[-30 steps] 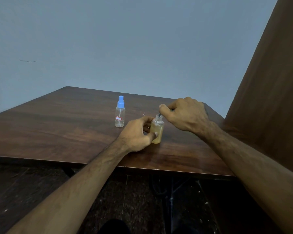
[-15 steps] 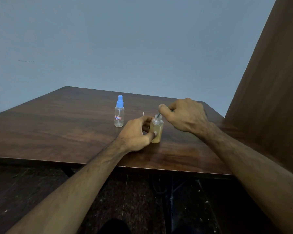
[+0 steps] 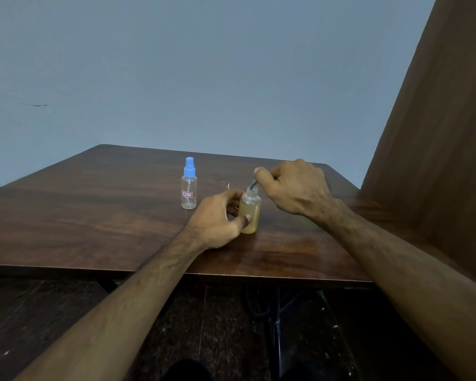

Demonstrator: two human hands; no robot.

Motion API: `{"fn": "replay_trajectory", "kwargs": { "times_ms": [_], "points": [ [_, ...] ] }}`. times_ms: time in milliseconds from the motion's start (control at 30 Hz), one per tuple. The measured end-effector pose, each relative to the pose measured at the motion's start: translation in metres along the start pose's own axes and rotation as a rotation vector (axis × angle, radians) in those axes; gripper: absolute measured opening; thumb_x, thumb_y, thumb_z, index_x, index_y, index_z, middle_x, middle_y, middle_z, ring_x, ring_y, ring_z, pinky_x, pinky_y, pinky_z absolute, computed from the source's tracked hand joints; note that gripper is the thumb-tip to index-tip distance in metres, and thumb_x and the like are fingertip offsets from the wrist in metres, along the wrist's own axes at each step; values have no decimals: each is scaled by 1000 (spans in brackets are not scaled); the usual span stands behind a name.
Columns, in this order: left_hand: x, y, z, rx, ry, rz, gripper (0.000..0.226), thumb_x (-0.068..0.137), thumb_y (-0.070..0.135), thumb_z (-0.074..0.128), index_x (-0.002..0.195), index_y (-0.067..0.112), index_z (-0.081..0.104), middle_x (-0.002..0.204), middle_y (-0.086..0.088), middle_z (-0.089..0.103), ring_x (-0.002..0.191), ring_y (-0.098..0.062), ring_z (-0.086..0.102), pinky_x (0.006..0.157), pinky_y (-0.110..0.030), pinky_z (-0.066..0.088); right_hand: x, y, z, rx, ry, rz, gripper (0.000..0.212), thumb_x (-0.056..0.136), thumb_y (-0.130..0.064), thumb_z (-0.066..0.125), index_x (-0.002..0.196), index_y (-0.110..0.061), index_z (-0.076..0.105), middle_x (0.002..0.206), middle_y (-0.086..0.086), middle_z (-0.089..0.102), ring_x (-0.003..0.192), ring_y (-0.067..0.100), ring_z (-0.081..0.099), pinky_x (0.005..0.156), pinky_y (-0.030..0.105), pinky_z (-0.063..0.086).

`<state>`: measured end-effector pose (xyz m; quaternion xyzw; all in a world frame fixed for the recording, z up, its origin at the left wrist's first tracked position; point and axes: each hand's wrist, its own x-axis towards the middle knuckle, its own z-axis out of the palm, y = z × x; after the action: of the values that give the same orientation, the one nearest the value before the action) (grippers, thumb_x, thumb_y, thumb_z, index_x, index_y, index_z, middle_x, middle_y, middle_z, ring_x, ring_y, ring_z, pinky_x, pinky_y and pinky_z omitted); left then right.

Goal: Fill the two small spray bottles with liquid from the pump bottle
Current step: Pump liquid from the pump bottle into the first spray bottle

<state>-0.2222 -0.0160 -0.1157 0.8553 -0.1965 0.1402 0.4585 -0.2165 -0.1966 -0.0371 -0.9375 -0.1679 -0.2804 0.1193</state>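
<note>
Left hand grips the amber-filled bottle; right hand pinches its tube (capping pending); blue-capped bottle looks empty.

- A plain blue-grey wall is seen behind the table; a small dark mark is noted on it at the left.
- A dark brown wooden table with visible grain and a rounded far corner is seen; a soft sheen is observed on its near right part.
- A brown wooden panel is seen rising at the right.
- A dark speckled floor is seen below the table edge, with dark table legs partly visible.
</note>
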Motion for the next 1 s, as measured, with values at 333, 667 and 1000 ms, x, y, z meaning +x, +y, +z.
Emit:
{"fn": "replay_trajectory", "kwargs": {
  "times_ms": [333,667,1000],
  "points": [
    [0,-3,1,-7,-4,-1,45,85,23,75,128,19,61,108,8,72,100,-7,70,93,-34,58,-3,2,5,-32,39,-19,62,100,-46,41,49,-11,47,45,-2,43,46,19,42,56,29,39],
    [-2,2,0,-18,-10,-23,47,80,30,72,124,21,62,105,12,72,97,-5,70,90,-32,58,-2,0,4,20,-21,20,63,100,-49,40,47,-15,43,47,-3,46,50,19,45,56,30,34],
    [-3,2,0,-27,-6,-3,46,79,29,71,124,18,63,106,10,73,96,-5,71,90,-32,59,-8,6,8,-17,-41,62,89,93,-83,21,56,-14,63,52,-1,59,56,17,56,60,31,37]
  ]
}}
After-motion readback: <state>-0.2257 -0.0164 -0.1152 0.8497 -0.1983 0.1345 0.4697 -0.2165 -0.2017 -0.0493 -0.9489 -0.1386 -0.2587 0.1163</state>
